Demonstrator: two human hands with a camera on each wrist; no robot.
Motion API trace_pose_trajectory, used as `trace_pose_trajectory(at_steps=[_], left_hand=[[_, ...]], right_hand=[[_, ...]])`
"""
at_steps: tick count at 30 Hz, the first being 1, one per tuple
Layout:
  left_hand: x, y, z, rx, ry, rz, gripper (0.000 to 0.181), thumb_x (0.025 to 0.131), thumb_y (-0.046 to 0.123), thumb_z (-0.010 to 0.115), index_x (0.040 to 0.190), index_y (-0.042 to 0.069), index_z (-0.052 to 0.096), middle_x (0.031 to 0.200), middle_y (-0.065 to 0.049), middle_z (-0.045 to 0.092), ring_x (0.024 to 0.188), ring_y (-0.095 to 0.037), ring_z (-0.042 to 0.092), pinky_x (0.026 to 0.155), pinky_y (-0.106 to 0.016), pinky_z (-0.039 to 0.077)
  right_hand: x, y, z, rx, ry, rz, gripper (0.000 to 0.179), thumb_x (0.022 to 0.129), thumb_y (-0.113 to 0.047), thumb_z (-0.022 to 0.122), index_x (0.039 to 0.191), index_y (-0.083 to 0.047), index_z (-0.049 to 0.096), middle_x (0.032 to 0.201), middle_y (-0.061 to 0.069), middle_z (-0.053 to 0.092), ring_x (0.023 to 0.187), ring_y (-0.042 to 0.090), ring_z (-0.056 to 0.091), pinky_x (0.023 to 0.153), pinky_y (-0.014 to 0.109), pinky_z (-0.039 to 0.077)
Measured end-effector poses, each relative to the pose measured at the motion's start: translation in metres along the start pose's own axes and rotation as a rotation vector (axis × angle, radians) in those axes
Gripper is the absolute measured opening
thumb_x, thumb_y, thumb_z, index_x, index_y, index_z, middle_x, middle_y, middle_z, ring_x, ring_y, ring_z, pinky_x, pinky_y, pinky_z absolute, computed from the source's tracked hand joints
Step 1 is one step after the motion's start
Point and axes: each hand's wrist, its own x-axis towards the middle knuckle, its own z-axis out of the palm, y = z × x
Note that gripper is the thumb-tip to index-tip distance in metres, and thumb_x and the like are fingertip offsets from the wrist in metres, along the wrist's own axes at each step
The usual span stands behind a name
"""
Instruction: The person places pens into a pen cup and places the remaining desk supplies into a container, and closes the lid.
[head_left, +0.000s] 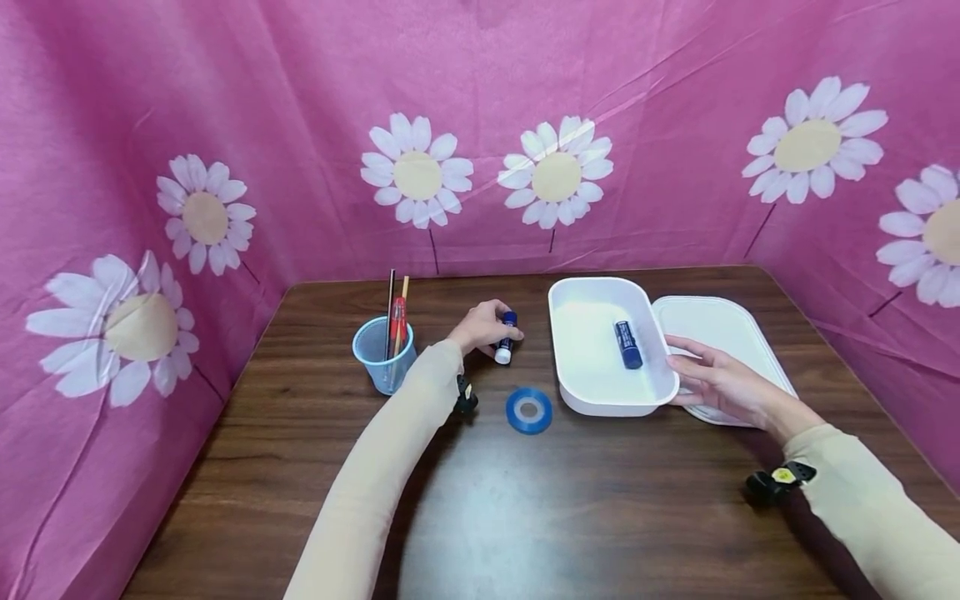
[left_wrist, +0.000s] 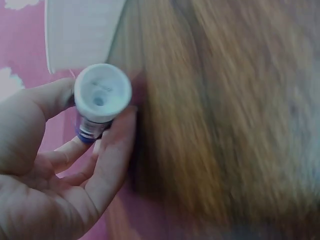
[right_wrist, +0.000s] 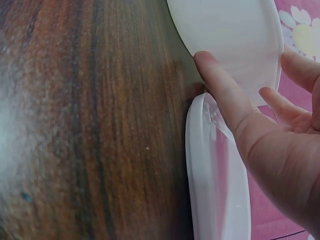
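My left hand (head_left: 480, 327) pinches a glue stick (head_left: 506, 337) between thumb and fingers, left of the white box. Its barrel is dark blue, and the white base (left_wrist: 102, 90) faces the left wrist camera. A second dark blue glue stick (head_left: 628, 345) lies inside the rectangular white plastic box (head_left: 600, 406). My right hand (head_left: 708, 379) touches the box's right side with its fingers extended, above part of the white lid (head_left: 720, 321). In the right wrist view, a fingertip (right_wrist: 206, 59) meets the box's outer wall.
A light blue cup (head_left: 378, 371) holding pencils and a red item stands left of my left hand. A roll of blue tape (head_left: 528, 411) lies flat in front of the box. A pink flowered curtain (head_left: 480, 75) borders the wooden table (head_left: 600, 517).
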Motion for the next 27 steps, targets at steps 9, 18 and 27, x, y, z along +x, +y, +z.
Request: trace_pose_trajectory(at_steps=[9, 18, 27], left_hand=[[-0.008, 0.027, 0.002, -0.157, -0.126, 0.084, 0.056, 0.089, 0.015, 0.078, 0.138, 0.008, 0.051, 0.112, -0.015, 0.059, 0.082, -0.025, 0.067, 0.066, -0.040, 0.062], [-0.018, 0.061, -0.002, -0.354, -0.206, 0.143, 0.049, 0.093, 0.011, 0.074, 0.138, 0.012, 0.053, 0.114, -0.016, 0.061, 0.088, -0.031, 0.070, 0.074, -0.044, 0.062], [-0.025, 0.094, -0.001, -0.491, -0.261, 0.195, 0.042, 0.101, 0.010, 0.061, 0.142, 0.016, 0.051, 0.121, -0.015, 0.061, 0.102, -0.030, 0.068, 0.084, -0.044, 0.060]], right_hand=[[-0.001, 0.000, 0.002, -0.003, -0.003, -0.009, 0.057, 0.109, -0.013, 0.047, 0.158, -0.006, 0.018, 0.129, -0.009, 0.062, 0.116, 0.012, 0.064, 0.089, 0.045, 0.057], [-0.002, -0.001, 0.003, -0.001, 0.002, 0.001, 0.061, 0.109, -0.014, 0.048, 0.158, -0.003, 0.013, 0.128, -0.009, 0.062, 0.115, 0.012, 0.064, 0.090, 0.045, 0.057], [-0.003, -0.006, 0.005, -0.012, 0.003, 0.012, 0.065, 0.109, -0.014, 0.047, 0.159, -0.001, 0.008, 0.129, -0.009, 0.062, 0.116, 0.011, 0.064, 0.090, 0.045, 0.057]])
